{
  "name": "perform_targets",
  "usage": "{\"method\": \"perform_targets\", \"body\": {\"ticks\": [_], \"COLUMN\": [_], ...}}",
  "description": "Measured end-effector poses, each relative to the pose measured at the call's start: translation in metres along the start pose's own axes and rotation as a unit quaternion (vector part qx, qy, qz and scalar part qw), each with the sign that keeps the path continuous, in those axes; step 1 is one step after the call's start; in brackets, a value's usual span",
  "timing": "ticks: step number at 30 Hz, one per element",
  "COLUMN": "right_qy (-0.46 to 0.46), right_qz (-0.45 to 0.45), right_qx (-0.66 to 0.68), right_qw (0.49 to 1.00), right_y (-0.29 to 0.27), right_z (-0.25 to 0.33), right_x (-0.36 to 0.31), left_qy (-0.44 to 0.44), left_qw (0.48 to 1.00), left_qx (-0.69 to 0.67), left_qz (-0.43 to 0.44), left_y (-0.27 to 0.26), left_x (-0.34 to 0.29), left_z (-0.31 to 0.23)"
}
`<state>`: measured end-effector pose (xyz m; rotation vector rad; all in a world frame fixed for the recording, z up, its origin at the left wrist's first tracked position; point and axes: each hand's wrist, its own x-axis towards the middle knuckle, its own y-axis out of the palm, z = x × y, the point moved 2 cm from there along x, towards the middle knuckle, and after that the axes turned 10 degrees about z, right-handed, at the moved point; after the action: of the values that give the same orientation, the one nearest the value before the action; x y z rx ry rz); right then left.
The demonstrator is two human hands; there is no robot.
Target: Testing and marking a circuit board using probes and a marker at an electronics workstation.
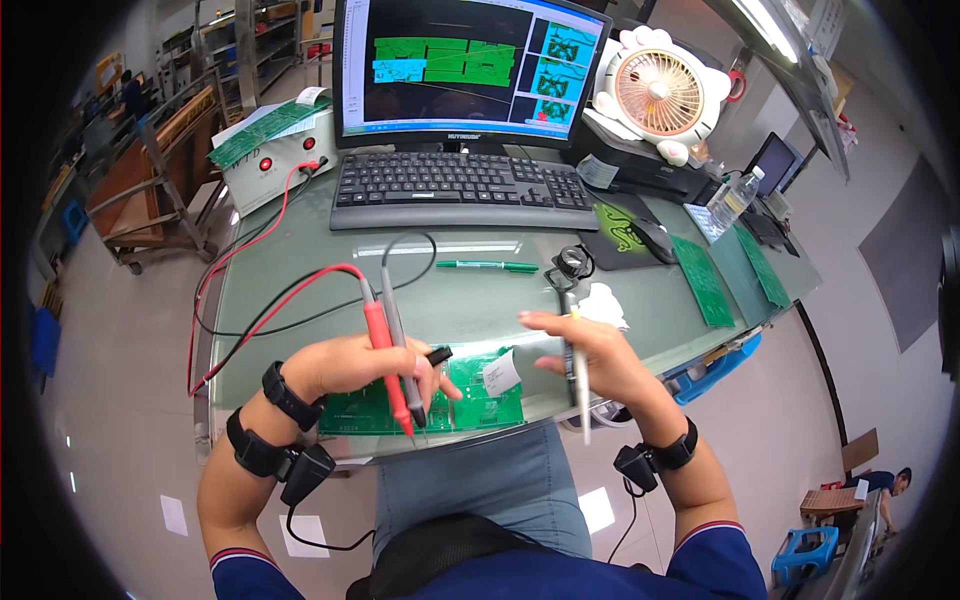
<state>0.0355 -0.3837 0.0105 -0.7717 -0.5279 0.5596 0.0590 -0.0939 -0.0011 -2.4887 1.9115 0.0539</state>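
Note:
My left hand (350, 370) is closed around a red test probe (385, 350) and a grey-black test probe (396, 318), held side by side with their tips pointing down. A short black piece (438, 355) sticks out by its fingers. Beneath lies a green circuit board (470, 410) at the table's near edge, partly hidden by that hand; a white paper slip (501, 374) rests on it. To the right of the board my right hand (605, 360) has a slim black-and-white pen-like tool (583, 400) in its fingers, tip down, with thumb and forefinger apart.
Behind stand a keyboard (465, 190), a monitor (440, 70) and a white meter box (285, 160) with trailing probe leads. A green marker (487, 267), white tissue (602, 306), mouse (654, 240), more green boards (703, 282), a bottle (733, 200) and a fan (658, 90) surround the work area.

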Motion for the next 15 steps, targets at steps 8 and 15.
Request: {"method": "perform_targets", "body": {"ticks": [8,15], "right_qy": [-0.084,0.148], "right_qz": [0.032,0.01], "right_qx": [0.15,-0.304], "right_qw": [0.985,0.941], "right_y": [0.002,-0.054], "right_z": [0.001,-0.054], "right_x": [0.023,-0.041], "left_qy": [-0.043,-0.069], "left_qw": [0.998,0.998], "left_qx": [0.0,-0.01], "left_qz": [0.034,-0.009], "left_y": [0.001,0.008], "left_x": [0.006,0.005], "left_z": [0.025,0.012]}}
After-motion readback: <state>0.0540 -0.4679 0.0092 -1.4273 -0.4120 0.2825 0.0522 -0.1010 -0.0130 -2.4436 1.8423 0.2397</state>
